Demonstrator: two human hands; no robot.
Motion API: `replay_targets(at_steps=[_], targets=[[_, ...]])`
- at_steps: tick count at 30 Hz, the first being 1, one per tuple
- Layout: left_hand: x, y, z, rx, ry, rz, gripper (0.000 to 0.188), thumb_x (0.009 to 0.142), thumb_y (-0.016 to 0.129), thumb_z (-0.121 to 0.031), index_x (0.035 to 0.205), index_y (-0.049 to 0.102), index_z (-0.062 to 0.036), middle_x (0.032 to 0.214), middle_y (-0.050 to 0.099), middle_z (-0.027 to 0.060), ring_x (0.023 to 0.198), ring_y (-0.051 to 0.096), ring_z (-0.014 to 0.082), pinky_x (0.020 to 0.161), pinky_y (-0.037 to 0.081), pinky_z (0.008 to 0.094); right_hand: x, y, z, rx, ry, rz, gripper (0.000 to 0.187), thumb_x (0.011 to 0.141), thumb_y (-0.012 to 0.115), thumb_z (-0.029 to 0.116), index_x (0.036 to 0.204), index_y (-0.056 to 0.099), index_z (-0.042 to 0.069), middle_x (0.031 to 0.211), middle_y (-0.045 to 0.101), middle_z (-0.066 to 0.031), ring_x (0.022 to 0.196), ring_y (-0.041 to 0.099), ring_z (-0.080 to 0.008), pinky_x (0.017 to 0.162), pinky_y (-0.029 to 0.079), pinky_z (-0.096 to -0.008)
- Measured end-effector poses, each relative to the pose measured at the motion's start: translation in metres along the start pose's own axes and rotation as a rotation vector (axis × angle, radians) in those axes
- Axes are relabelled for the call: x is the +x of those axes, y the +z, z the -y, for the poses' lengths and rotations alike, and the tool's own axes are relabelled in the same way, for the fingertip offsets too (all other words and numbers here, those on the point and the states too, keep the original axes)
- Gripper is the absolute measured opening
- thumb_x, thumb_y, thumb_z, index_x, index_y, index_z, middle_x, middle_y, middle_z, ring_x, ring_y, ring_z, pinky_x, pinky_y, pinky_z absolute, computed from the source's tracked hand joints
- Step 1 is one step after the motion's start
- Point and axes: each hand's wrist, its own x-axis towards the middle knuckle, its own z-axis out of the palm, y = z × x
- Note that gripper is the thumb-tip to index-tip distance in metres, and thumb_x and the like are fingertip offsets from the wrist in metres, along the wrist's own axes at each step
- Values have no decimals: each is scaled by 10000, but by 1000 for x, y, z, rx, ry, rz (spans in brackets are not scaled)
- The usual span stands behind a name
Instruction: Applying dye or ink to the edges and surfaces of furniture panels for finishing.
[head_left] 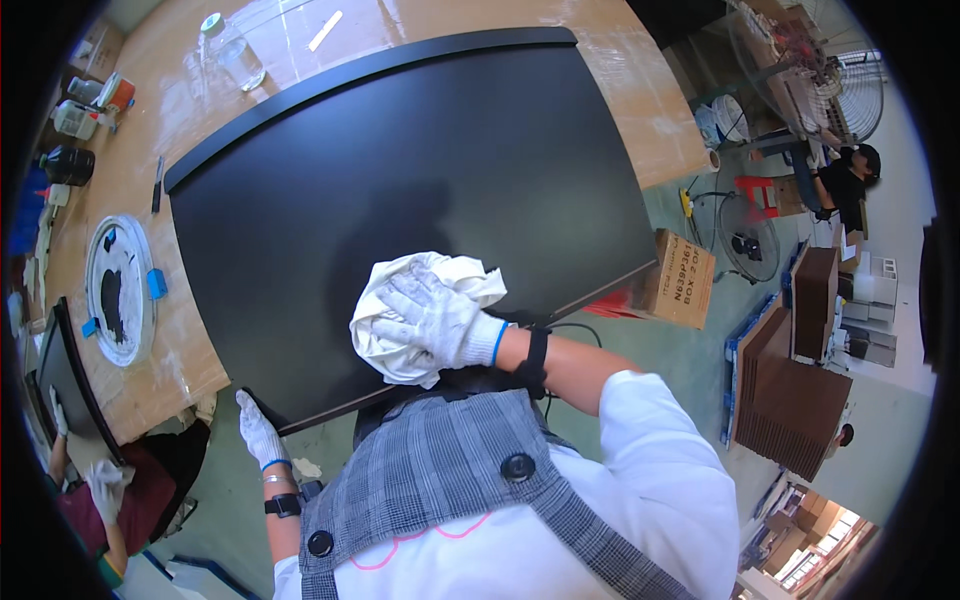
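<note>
A large black panel [400,180] with a raised strip along its far edge lies on the table in front of me. My right hand [432,325], in a white knit glove, presses a bunched white cloth [385,275] onto the panel near its front edge. Its fingers spread over the cloth and grip it. My left hand [260,432], also gloved, rests against the side of the panel's near left corner. Its fingers point forward, stretched out along the edge, and the thumb is hard to make out.
The brown table [180,130] holds a clear bottle [232,55], a dark thin tool [157,185] and a round tray [145,300] with black residue. At left a co-worker's gloved hand [107,488] is near another black panel [75,390]. A cardboard box [680,280] and fan [748,240] stand to the right.
</note>
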Motion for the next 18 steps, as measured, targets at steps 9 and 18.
replay_targets(at_steps=[9,18], targets=[[-6,7,-31,-180,37,109,520,1032,373,-326,1405,397,36,1483,407,109,1373,375,193,1119,279,283,-26,54,-305,-26,864,-1292,455,843,591,387,1164,594,65,1017,634,-173,947,617,-345,851,502,-410],[-37,1,-86,-459,-233,108,739,951,453,-566,1407,413,15,1435,458,145,1305,435,265,1079,313,320,130,191,41,-467,-109,-655,172,875,536,218,950,623,89,977,618,-26,974,598,-198,894,482,-411]])
